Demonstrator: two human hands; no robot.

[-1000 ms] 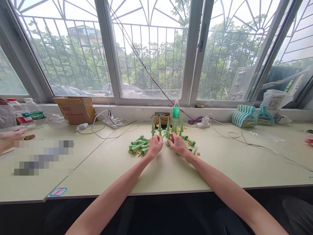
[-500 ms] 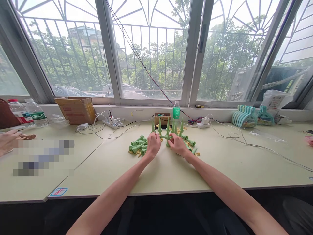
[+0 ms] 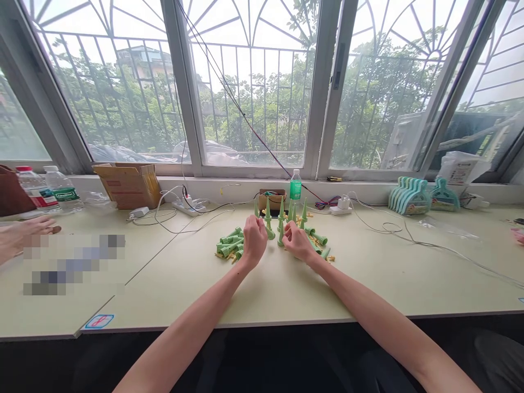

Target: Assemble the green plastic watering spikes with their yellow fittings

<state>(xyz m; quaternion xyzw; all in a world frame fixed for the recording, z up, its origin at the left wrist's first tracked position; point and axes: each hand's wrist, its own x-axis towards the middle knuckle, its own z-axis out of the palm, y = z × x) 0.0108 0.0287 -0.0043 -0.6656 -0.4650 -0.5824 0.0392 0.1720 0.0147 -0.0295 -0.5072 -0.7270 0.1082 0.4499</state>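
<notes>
My left hand (image 3: pixel 255 240) is closed round a green cone piece (image 3: pixel 269 233) whose wide end sticks out to the right of the fingers. Across a small gap, my right hand (image 3: pixel 298 240) has its fingers pinched together; what they hold, if anything, is too small to tell. A green cone (image 3: pixel 280 236) stands upright between the hands. Several more upright green cones (image 3: pixel 268 210) stand just behind them. Beside my left hand lies a pile of green cone pieces (image 3: pixel 230 244) with small yellow parts. More green pieces (image 3: pixel 319 237) and yellow parts lie by my right hand.
A green-labelled bottle (image 3: pixel 295 185) and a small brown box (image 3: pixel 273 201) stand behind the cones. Power strips and cables run along the windowsill. At left are a cardboard box (image 3: pixel 129 185), bottles and another person's hand (image 3: pixel 33 232). Teal hangers (image 3: pixel 409 195) stand right.
The green piece at my left hand was level between both hands; now it tilts down at my left hand, apart from my right. My left hand has risen slightly.
</notes>
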